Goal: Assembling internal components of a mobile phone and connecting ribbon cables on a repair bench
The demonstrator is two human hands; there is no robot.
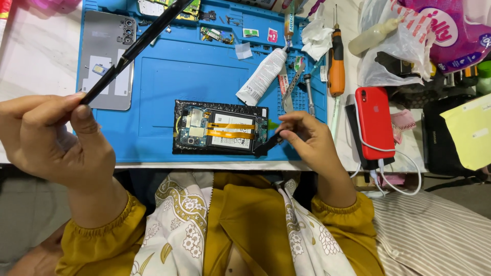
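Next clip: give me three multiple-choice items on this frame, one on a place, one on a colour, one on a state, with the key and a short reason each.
1. Where does the opened black phone with orange ribbon cables lie?
A. on the blue silicone work mat
B. on the lap
C. on the red phone

2. What colour is the body of the electric screwdriver by the mat's edge?
A. green
B. orange
C. white

3. What is the left hand doing?
A. resting flat on the mat
B. gripping the white glue tube
C. pinching a long thin black strip

Key: 1 A, the phone sits on the mat's near part; 2 B, its body is plainly orange; 3 C, thumb and fingers close on the strip's end, raised above the table, while the right hand holds a small black tool at the phone's corner.
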